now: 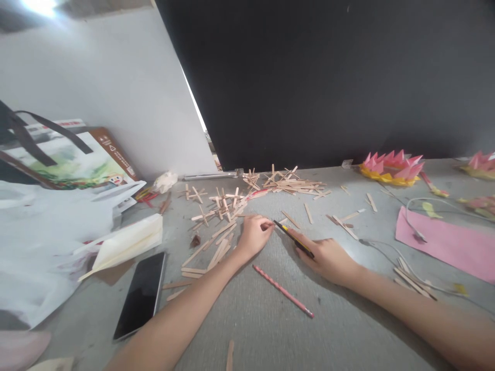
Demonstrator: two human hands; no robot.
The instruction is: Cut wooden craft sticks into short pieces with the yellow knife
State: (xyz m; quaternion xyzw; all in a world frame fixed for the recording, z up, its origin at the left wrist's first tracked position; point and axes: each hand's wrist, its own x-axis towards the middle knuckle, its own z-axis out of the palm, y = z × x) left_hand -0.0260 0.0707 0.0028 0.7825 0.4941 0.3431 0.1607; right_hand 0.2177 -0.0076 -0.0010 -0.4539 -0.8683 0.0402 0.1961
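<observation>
My right hand (323, 255) is closed round a black and yellow utility knife (294, 240), its tip pointing up and left. Just left of that tip, my left hand (256, 233) is closed with fingers pinched together; what they pinch is too small to make out. Flat wooden sticks (220, 252) lie beside and below my left hand, and more are heaped (294, 184) behind it, some joined in crosses. A pink striped pencil (283, 291) lies on the grey table between my forearms.
A phone (141, 293) and a white plastic bag (50, 242) are at the left. Pink and yellow paper flowers (392, 167), pink paper (444, 242) and a white cable (402, 257) lie at the right. A black panel (328, 77) rises behind the table.
</observation>
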